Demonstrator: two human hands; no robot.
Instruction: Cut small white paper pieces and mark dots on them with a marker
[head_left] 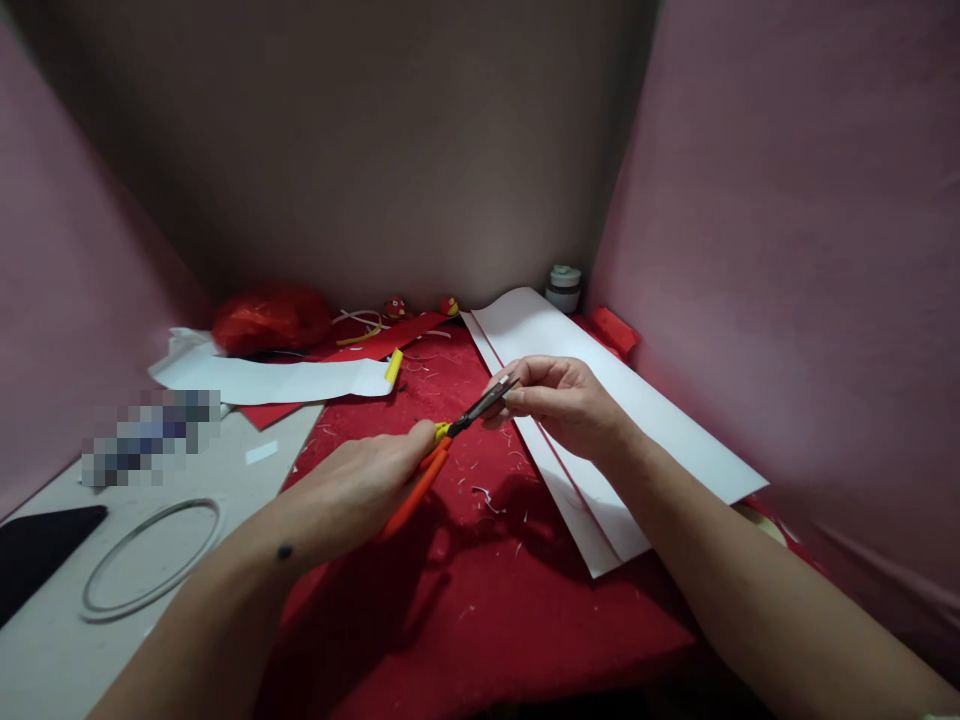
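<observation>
My left hand (382, 465) is closed round the orange and yellow handles of a pair of scissors (463, 422). Their dark blades point up and to the right, with the tips at the fingers of my right hand (564, 395). Between those fingertips I pinch a small white piece of paper (504, 382), which lies against the blades. Most of that piece is hidden by the fingers and blades. Both hands are above the red cloth (465, 560), and my right hand is in front of a large white sheet of paper (645, 430).
Thin white scraps (487, 497) litter the cloth. A long white strip (300, 378) with a yellow piece (394, 368) lies at the left, before a red plastic bag (270, 315). A ring (150, 560) rests on the pale surface. A lidded jar (563, 288) stands at the back.
</observation>
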